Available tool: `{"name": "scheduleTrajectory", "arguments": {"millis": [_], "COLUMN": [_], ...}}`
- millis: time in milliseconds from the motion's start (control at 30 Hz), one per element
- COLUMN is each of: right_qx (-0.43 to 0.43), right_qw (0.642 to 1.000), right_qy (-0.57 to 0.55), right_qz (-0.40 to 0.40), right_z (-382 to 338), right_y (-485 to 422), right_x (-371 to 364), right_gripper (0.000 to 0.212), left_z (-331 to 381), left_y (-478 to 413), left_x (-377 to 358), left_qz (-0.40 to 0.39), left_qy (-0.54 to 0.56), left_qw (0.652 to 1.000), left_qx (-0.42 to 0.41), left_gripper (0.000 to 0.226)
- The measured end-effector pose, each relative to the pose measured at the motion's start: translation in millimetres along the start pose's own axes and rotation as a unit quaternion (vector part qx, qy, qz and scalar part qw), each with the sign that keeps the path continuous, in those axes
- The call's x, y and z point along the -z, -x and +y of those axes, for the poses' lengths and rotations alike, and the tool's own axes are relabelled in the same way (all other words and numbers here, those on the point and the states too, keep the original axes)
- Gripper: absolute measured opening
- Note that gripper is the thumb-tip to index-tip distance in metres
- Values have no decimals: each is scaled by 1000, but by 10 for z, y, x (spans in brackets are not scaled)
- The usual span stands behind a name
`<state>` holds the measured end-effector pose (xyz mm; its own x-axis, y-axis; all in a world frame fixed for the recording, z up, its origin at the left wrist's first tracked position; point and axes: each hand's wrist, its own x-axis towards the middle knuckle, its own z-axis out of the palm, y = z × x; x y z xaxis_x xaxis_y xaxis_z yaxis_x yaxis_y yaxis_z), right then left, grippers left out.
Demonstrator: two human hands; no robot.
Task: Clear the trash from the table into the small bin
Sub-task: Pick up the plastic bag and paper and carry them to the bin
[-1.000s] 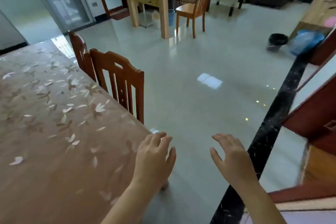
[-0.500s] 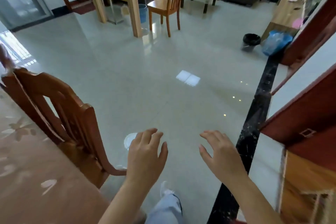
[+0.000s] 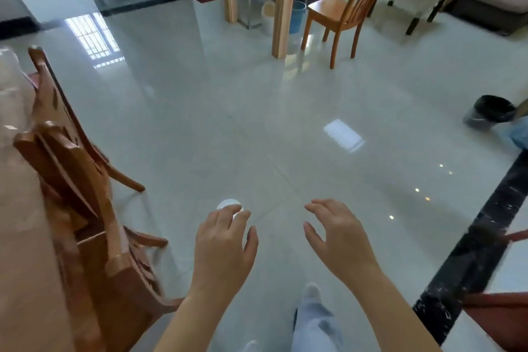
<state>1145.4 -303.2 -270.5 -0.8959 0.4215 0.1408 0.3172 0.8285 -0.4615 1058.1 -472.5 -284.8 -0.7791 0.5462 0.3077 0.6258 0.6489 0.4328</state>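
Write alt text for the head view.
Two empty, open hands, left and right, reach forward over a glossy tiled floor. A white round object lies beyond the left fingertips, wooden chairs stand left, and a black-lined bin sits far right.

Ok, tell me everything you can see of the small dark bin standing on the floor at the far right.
The bin is small and round, with a black bag lining folded over its rim and a greyish wall below. It stands upright on the glossy tiled floor, mouth open upward. Its contents are not visible. A blue bag lies right beside it; contact is unclear. Neither hand is near it.
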Motion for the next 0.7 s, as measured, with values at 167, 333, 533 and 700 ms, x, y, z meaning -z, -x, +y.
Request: {"name": "scheduleTrajectory", "arguments": {"millis": [167, 333, 533, 700], "right_qx": [58, 139, 234, 287], "right_qw": [998, 989, 968, 949], "right_qy": [-13, -41, -68, -84], "right_qz": [-9, -18, -56, -97], "right_z": [367, 552, 392, 57], "right_y": [-1063, -2160, -3212, -3964], "right_x": [32, 144, 52, -304], "right_gripper": [27, 26, 24, 23], "left_z": [9, 96, -57, -533], "left_y": [-819, -1639, -2164, -2572], "left_x": [-195, -283, -238, -235], "left_qz": [34, 71, 97, 125], "left_qy": [-40, -79, -126, -161], "left_qw": [997, 985, 961, 932], "left_qx": [58, 132, 227, 299], "left_gripper": [29, 26, 38, 30]}}
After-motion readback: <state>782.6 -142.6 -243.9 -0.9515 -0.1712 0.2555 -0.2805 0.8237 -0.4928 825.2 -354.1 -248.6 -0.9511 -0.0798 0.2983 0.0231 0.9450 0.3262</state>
